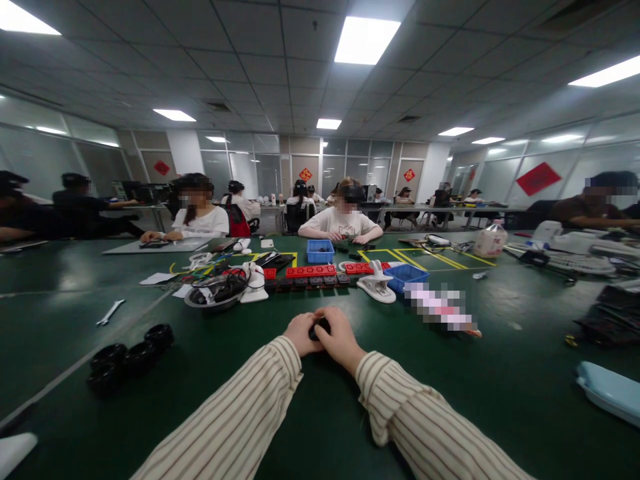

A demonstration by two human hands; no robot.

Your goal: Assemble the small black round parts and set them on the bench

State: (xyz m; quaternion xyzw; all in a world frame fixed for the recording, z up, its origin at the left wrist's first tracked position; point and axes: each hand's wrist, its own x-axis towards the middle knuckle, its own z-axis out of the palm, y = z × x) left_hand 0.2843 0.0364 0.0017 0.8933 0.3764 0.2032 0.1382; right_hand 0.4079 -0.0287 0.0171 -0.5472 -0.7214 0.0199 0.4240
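Note:
Both my hands meet over the green table, around a small black rounded object (320, 327) that is mostly covered by my fingers. My left hand (300, 335) grips it from the left. From the other side my right hand (341, 337) closes on it, with fingers bent over the top. Its exact kind cannot be made out. Off to the left stand several black ring-shaped parts (160, 337), some touching one another.
A wrench (111, 312) lies far left. Ahead are a bowl of black cables (215, 293), red power strips (311, 271), a white clip (376, 283) and a blue bin (407, 277). A light blue case (610, 392) sits right. Other people sit across the table.

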